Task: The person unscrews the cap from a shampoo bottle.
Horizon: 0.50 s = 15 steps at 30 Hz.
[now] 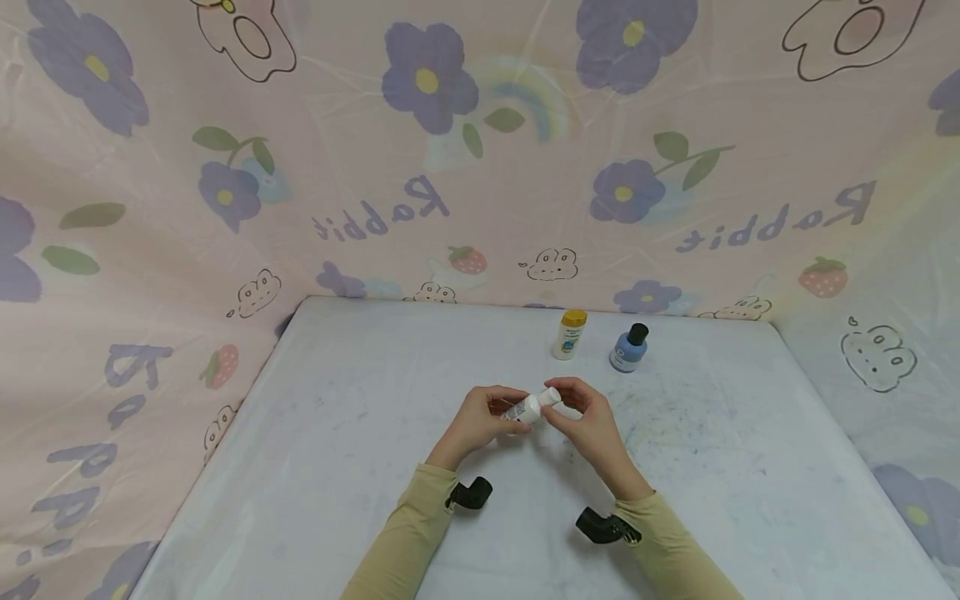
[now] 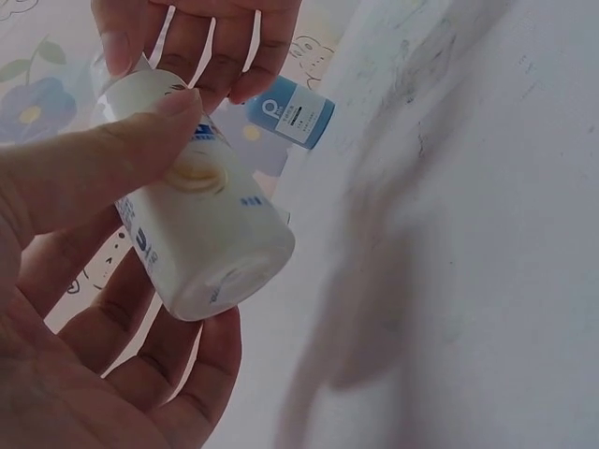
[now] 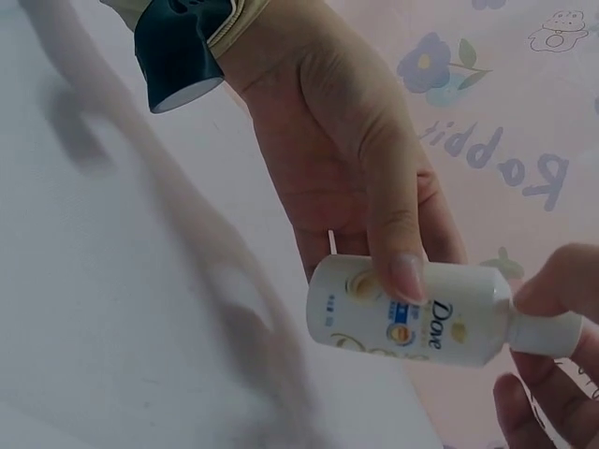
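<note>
Over the middle of the table, my left hand [image 1: 480, 421] grips a small white Dove bottle [image 1: 522, 409] by its body, thumb on the label and fingers underneath. The bottle is tilted, its white cap [image 1: 551, 396] up and to the right. My right hand [image 1: 592, 423] pinches that cap between thumb and fingers. In the right wrist view, the lettered front of the bottle [image 3: 402, 313] faces the camera, and the cap [image 3: 546, 334] sits at its neck, partly covered by the right fingers. The left wrist view has the bottle's round base [image 2: 234, 285] toward me.
Behind the hands stand a cream bottle with a yellow cap [image 1: 570, 335] and a blue bottle with a black cap [image 1: 628, 349]. Both are upright on the white-covered table [image 1: 360, 383]. A patterned pink cloth [image 1: 510, 183] hangs behind and at the sides.
</note>
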Motion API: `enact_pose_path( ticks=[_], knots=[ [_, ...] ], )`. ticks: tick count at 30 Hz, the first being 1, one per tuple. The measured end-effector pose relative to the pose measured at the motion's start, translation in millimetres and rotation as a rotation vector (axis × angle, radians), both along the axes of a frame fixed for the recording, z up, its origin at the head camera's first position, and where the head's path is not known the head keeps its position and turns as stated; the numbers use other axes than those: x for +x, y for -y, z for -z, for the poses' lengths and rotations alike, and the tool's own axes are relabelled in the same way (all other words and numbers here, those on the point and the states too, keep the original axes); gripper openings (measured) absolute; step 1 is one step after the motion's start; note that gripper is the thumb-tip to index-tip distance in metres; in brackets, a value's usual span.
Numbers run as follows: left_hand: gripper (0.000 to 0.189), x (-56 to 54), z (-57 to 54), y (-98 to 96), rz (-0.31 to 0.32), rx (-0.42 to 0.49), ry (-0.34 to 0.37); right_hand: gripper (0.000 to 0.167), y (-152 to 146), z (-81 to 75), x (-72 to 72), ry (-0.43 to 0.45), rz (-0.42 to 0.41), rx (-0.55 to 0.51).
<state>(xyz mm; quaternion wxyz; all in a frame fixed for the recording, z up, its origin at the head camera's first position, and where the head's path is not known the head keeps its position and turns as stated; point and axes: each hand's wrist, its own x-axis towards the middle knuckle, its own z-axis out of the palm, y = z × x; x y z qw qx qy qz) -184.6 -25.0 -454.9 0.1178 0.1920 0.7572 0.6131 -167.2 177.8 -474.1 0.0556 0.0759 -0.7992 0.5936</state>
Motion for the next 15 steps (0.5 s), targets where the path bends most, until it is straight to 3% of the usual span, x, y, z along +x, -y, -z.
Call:
enact_pose_path(
  ticks=[13, 15],
  knots=[
    [0.043, -0.5, 1.5, -1.2, -0.01, -0.008, 0.012, 0.036, -1.0, 0.3, 1.2, -0.018, -0.028, -0.01],
    [0.044, -4.1, 9.5, -1.8, -0.01, -0.012, 0.015, 0.037, -1.3, 0.6, 1.2, -0.025, -0.036, -0.011]
  ],
)
